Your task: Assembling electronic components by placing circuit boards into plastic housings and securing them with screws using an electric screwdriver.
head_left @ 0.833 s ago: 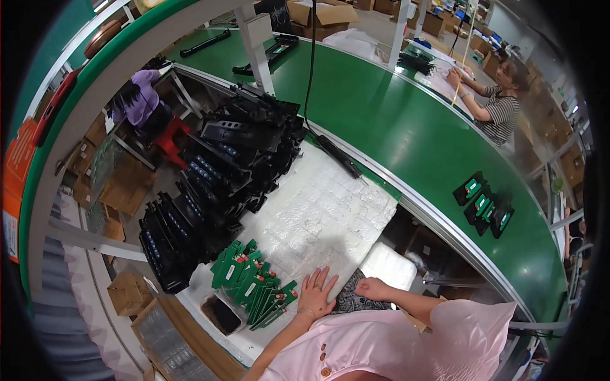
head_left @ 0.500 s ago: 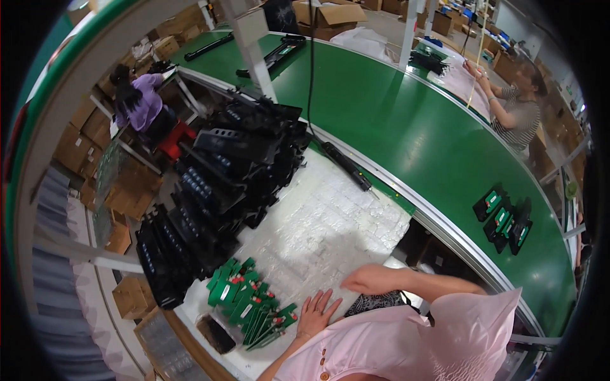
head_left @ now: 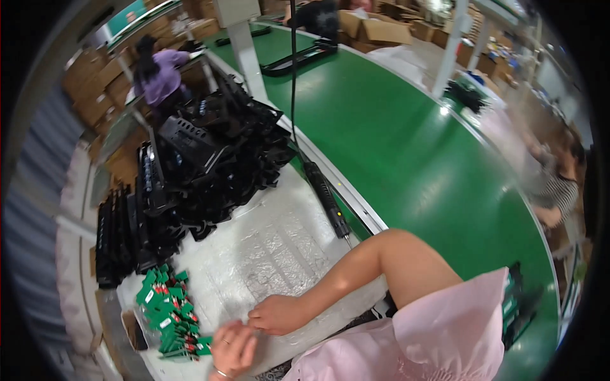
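Note:
My left hand [head_left: 233, 349] is above the front of the white foam-covered bench, its fingers bent and smeared by motion. Right next to it, my right hand [head_left: 278, 314] is closed with the fingertips curled under and hidden; I cannot see what, if anything, they hold. A heap of green circuit boards [head_left: 166, 311] with small red parts lies just left of my left hand. Beyond it is a large pile of black plastic frames [head_left: 190, 152]. A black electric screwdriver [head_left: 327, 200] rests along the bench's right edge, on a cable from above.
A green conveyor belt [head_left: 381, 120] curves along the right, with a long black frame [head_left: 298, 58] at its far end. Blurred black parts with green boards [head_left: 516, 305] lie beside my right sleeve. One person [head_left: 162, 73] sits far left, another [head_left: 553, 165] works across the belt.
My view has turned. My left hand has lifted off the foam, its fingers no longer spread flat. My right hand has reached farther out from my body, and its arm is more extended.

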`<move>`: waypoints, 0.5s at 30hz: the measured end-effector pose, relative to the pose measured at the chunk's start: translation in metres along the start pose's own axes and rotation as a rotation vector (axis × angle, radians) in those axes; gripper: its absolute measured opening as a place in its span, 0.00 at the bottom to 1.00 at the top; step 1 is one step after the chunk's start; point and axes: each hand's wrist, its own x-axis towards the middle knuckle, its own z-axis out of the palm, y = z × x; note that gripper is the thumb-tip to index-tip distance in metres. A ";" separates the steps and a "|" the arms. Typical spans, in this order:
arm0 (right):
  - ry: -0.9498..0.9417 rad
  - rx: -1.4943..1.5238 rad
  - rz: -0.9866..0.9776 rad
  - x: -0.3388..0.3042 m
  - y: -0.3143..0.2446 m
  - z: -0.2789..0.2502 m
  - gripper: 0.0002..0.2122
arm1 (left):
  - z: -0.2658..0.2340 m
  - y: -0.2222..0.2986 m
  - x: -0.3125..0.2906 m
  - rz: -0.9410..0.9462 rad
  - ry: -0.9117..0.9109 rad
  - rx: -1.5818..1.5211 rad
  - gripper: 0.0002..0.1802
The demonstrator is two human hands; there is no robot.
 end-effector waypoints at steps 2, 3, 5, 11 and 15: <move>-0.108 0.018 0.039 0.020 0.000 0.000 0.09 | -0.040 0.024 0.070 0.084 0.134 0.048 0.14; -0.207 0.013 0.120 0.022 0.001 -0.004 0.09 | -0.056 0.033 0.111 0.119 0.141 0.070 0.12; -0.268 0.148 0.008 0.023 0.001 -0.014 0.10 | -0.080 0.041 0.180 0.106 0.166 0.046 0.10; -0.129 0.772 -0.097 0.009 0.034 -0.174 0.11 | -0.114 -0.030 0.316 -0.182 0.211 -0.047 0.12; 0.778 0.166 0.374 0.013 0.088 -0.306 0.05 | -0.120 -0.085 0.352 -0.358 0.208 0.041 0.17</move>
